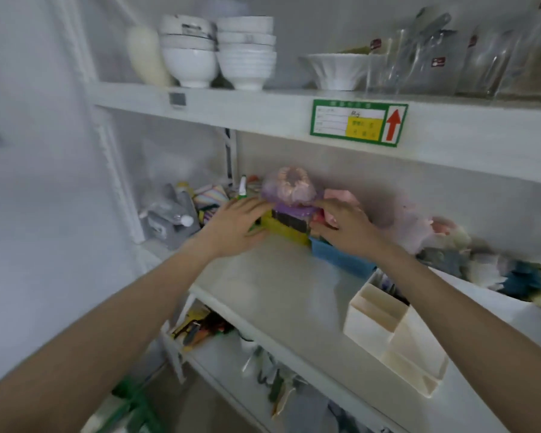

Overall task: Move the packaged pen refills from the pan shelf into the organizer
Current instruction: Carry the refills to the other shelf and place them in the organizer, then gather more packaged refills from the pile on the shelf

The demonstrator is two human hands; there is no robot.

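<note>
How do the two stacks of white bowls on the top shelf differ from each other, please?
The left stack of bowls has smooth sides, and dark markings show near its top; the right stack of bowls has ribbed sides and looks plain white. The left stack's bottom bowl shows much of its side, while the right stack's bowls nest closely, showing mostly rims. Both stand upright, side by side, on the top shelf.

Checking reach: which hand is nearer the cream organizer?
Right. The right hand is up the shelf behind the organizer; the left hand is farther left.
</note>
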